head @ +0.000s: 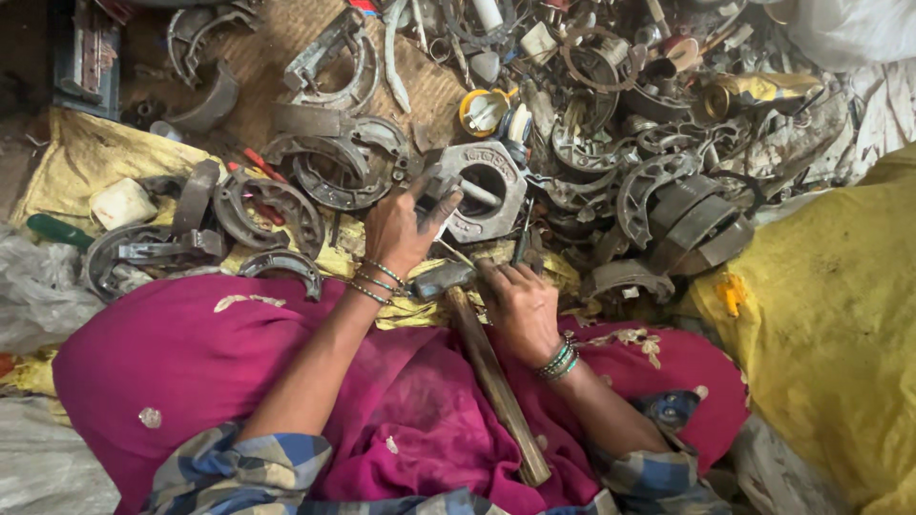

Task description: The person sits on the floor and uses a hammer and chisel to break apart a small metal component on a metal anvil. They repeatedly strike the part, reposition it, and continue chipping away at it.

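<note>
My left hand [401, 229] reaches far from my lap, fingers curled around a small grey metal piece resting against the round metal housing [487, 191] just right of it. The hammer [482, 353] lies between my hands, head far, handle running near across my lap. My right hand [523, 310] rests beside it, loosely curled, gripping nothing I can see.

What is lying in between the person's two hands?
In the head view, a hammer lies between the left hand and the right hand, its metal head up near the wrists, its wooden handle across the pink cloth.
</note>
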